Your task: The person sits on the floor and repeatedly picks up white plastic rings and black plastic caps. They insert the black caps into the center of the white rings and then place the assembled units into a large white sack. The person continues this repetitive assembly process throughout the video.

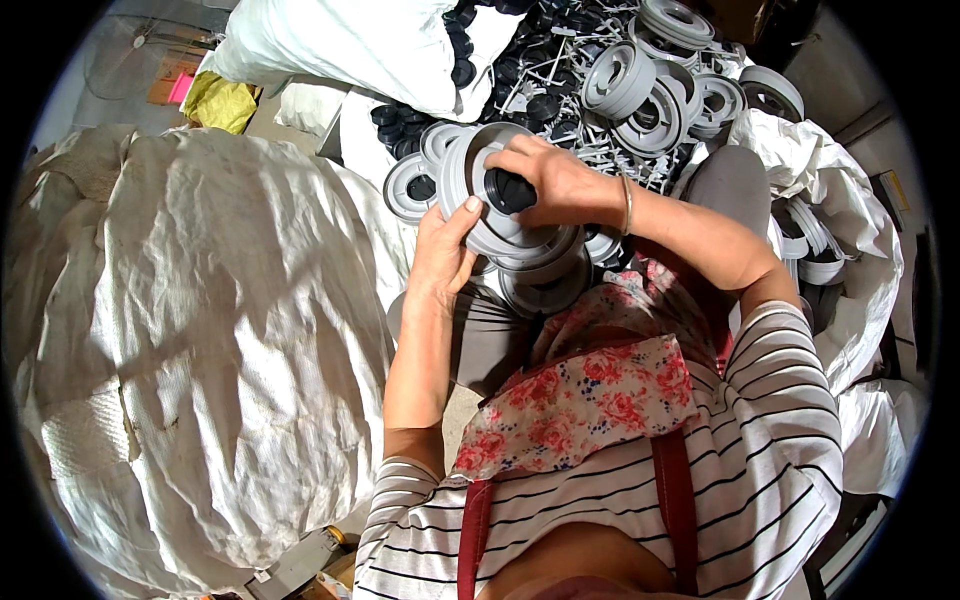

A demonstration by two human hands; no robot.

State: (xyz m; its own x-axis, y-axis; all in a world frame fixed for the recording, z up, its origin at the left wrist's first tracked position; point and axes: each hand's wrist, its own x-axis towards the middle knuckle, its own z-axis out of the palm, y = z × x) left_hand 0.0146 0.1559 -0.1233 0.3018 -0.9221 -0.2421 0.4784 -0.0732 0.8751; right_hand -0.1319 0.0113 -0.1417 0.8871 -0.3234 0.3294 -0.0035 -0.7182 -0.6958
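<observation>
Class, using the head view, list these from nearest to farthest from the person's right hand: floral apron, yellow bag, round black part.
1. Round black part: at the fingers of the right hand.
2. Floral apron: below the hand in the picture.
3. Yellow bag: upper left.

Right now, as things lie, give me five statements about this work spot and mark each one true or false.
1. The left hand holds a grey wheel-like part by its rim. True.
2. The right hand holds a bright red round piece. False: its grip is on a black round piece.
3. A large white sack stands on the person's left. True.
4. The right wrist is bare. False: a bangle circles it.
5. A crumpled yellow bag shows at the upper left. True.
</observation>
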